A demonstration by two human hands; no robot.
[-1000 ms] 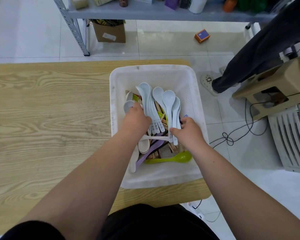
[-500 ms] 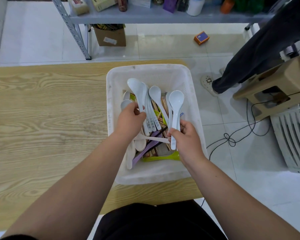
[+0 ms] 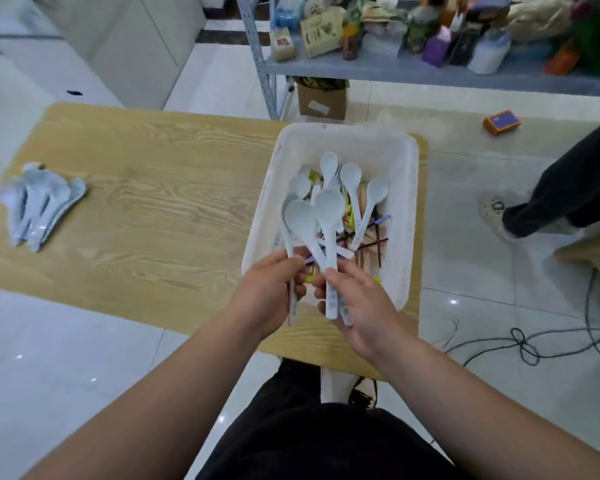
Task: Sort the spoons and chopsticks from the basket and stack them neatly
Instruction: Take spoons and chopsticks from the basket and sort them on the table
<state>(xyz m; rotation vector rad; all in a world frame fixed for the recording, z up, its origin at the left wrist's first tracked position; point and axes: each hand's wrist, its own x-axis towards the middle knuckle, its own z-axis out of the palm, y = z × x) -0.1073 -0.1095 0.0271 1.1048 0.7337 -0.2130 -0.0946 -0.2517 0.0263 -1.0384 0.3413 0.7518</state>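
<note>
Left hand (image 3: 271,289) and right hand (image 3: 357,306) each clasp smooth pale-blue soup spoons (image 3: 328,206) by their slim handles over the near edge of the white plastic basket (image 3: 343,136), and they look light, rigid and slippery.

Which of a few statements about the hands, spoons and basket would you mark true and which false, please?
1. The left hand and the right hand both grip the held spoons by their handles. True.
2. The basket holds nothing. False: loose spoons and chopsticks lie in it.
3. A spoon pile lies on the table, left of the basket. True.
4. The basket stands on the floor. False: it sits at the table's right end.
</note>
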